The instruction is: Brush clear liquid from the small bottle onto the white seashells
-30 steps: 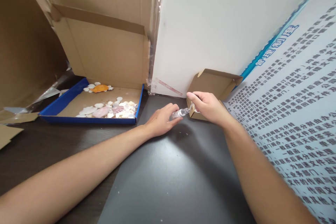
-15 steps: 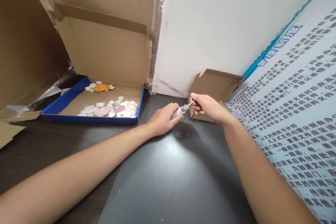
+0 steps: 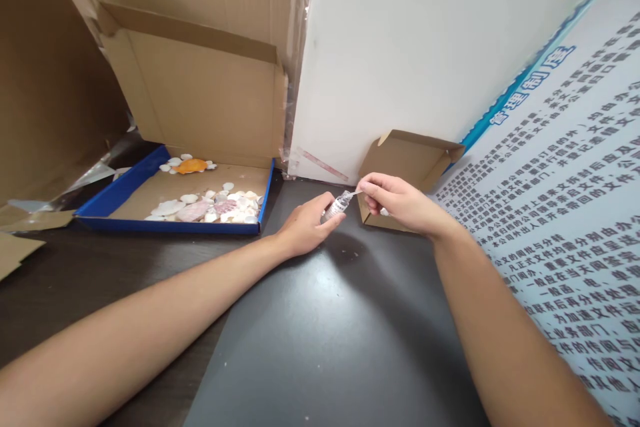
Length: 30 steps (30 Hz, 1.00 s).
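The left hand [image 3: 310,223] has its thumb and fingers curled partway round a small clear bottle [image 3: 336,208], gap closed to the bottle's width, with the neck left free and tipped toward one to two o'clock. At three o'clock from the bottle, the right hand [image 3: 393,200] pinches a slim pale piece [image 3: 356,191] between thumb and forefinger; its far end meets the bottle's neck, though whether it goes inside is too small to tell. The tilt seems meant to present the neck to that pinch, the left hand steadying while the right does the fine work.

Under both hands lies a grey mat [image 3: 300,347], likely there to guard the dark worktop [image 3: 180,287]. At two o'clock, just behind the right hand, sits a small cardboard box [image 3: 387,221], its lid [image 3: 415,155] raised, probably for easy reach; something white inside is partly hidden.

At nine o'clock, well apart, a blue-sided tray [image 3: 165,228] holds pale shells [image 3: 197,211] heaped near its front and an orange piece [image 3: 193,165] at the back. A white board [image 3: 370,60] rises at twelve; a printed poster [image 3: 560,200] fills three o'clock.
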{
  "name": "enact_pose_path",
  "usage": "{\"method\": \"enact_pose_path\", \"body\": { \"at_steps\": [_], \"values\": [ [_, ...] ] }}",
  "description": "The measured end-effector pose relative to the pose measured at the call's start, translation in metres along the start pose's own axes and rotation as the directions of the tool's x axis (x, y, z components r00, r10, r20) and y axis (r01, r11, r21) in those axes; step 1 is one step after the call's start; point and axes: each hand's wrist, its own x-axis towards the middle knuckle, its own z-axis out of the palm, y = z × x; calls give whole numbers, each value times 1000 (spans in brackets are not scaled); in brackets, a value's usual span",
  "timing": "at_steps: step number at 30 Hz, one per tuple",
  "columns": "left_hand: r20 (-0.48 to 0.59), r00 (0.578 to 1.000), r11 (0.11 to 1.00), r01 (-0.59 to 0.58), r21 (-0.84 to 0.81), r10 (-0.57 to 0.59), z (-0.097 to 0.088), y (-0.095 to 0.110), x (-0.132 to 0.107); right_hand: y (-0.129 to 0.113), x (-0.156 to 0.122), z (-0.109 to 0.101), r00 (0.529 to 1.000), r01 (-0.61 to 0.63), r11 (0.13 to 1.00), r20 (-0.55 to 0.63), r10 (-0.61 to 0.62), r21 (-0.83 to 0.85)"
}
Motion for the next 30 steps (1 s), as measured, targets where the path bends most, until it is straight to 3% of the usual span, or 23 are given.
{"method": "enact_pose_path", "body": {
  "at_steps": [10, 18, 25, 30],
  "values": [
    [0, 1000, 1000, 1, -2, -1, 1, -3, 0, -18, -8, 8, 983, 94, 913, -110, -148, -396],
    [4, 1000, 999, -22, 45, 21, 2, -1, -1, -23, -11, 10, 994, -13, 865, -100, -44, -501],
    [28, 999, 996, -41, 83, 39, 0, 4, -3, -16, -7, 6, 997, -1, 897, -74, -35, -443],
    [59, 997, 994, -49, 94, 44, -1, 8, -5, -7, -5, 4, 999, -34, 982, 12, 37, -187]
  ]
}}
